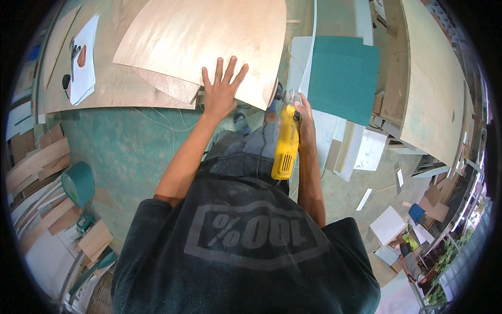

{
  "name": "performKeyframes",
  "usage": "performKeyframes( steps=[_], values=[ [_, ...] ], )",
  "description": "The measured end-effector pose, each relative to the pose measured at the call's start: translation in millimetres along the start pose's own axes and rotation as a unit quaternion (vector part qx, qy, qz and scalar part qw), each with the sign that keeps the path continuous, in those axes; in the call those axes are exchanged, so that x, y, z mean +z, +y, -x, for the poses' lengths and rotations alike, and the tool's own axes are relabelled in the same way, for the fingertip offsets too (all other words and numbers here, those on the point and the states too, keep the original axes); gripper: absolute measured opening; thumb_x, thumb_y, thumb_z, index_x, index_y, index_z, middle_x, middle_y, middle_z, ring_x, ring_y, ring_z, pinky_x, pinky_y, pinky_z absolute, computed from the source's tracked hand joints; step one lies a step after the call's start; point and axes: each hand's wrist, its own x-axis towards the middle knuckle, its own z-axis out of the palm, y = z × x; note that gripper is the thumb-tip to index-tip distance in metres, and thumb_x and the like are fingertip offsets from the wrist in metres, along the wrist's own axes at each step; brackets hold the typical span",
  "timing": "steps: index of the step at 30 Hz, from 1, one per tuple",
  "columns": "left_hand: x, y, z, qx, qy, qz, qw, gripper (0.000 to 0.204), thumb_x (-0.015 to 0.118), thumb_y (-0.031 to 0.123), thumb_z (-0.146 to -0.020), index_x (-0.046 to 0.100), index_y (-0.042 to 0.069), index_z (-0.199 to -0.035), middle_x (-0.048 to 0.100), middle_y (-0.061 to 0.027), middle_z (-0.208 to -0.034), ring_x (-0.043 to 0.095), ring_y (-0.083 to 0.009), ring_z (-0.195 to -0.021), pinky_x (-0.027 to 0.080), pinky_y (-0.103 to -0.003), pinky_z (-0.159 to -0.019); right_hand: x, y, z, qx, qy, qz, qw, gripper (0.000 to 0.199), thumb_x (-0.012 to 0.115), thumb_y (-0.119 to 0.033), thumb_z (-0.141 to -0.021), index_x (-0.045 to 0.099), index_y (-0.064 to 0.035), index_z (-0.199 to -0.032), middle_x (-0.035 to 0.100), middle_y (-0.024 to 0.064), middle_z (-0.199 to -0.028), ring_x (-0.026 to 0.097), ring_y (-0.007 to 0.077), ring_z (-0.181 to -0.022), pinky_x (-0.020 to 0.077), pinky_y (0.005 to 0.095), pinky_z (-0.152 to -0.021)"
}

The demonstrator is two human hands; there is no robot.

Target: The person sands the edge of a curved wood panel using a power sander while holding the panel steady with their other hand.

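A pale plywood sheet [204,36] with a curved outline lies in front of me, its near corner jutting past the surface beneath. My left hand [220,94] rests flat near its front edge, fingers spread. In my right hand [307,123] is a yellow angle grinder [285,152], gripped along its body with the head pointing away from me. Its disc [274,93] is seen nearly edge-on at the plywood's right edge, by the near corner. Whether disc and wood touch, I cannot tell.
Another thin board [167,86] sticks out below the plywood. White papers [83,63] lie on the worktable at left. A green sheet [342,78] is at right, near a large board [431,78]. Curved wood offcuts [39,162] and a green container [78,184] stand at far left.
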Motion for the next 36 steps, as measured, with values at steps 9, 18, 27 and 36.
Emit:
performKeyframes(
  steps=[9, 18, 27, 36],
  values=[
    [-63.3, -5.2, -37.2, -0.02, -0.18, 0.121, 0.976, 0.114, 0.083, 0.061, -0.075, 0.035, 0.018, -0.169, 0.018, -0.0218, -0.178, 0.01, -0.0449, -0.165, 0.007, -0.074, -0.127, -3.9, -33.6, -39.2, -0.004, -0.009, 0.027, 1.0, 0.068, 0.056, -0.037, -0.108, 0.027, -0.0167, -0.166, 0.069, 0.0156, -0.106, 0.074, 0.0258, -0.067, 0.0664, 0.0384, -0.053],
    [12.4, -91.9, -173.2, -0.222, 0.116, 0.057, 0.967, 0.074, 0.038, 0.063, -0.11, 0.031, 0.021, -0.171, 0.02, -0.0135, -0.179, 0.011, -0.0399, -0.166, 0.003, -0.072, -0.128, 7.7, -61.0, -65.3, -0.001, -0.033, 0.073, 0.997, 0.075, 0.06, -0.041, -0.105, 0.026, -0.016, -0.168, 0.069, 0.0162, -0.101, 0.073, 0.0265, -0.069, 0.0641, 0.0389, -0.055],
    [10.7, -84.3, -178.4, -0.239, 0.093, 0.0, 0.966, 0.075, 0.033, 0.063, -0.109, 0.027, 0.024, -0.172, 0.015, -0.0103, -0.181, 0.006, -0.0383, -0.166, -0.001, -0.073, -0.128, 9.1, -74.6, -89.9, 0.001, -0.025, 0.114, 0.993, 0.083, 0.064, -0.043, -0.101, 0.026, -0.0114, -0.167, 0.069, 0.017, -0.102, 0.073, 0.024, -0.068, 0.064, 0.0357, -0.055],
    [14.0, -85.5, -179.6, -0.242, 0.102, -0.008, 0.965, 0.076, 0.032, 0.067, -0.109, 0.027, 0.026, -0.172, 0.017, -0.0084, -0.181, 0.008, -0.0367, -0.167, 0.0, -0.073, -0.128, 14.9, -88.5, -99.8, -0.011, -0.039, 0.12, 0.992, 0.081, 0.064, -0.042, -0.101, 0.029, -0.01, -0.166, 0.069, 0.0178, -0.103, 0.074, 0.0229, -0.068, 0.0659, 0.0347, -0.055]
  ],
)
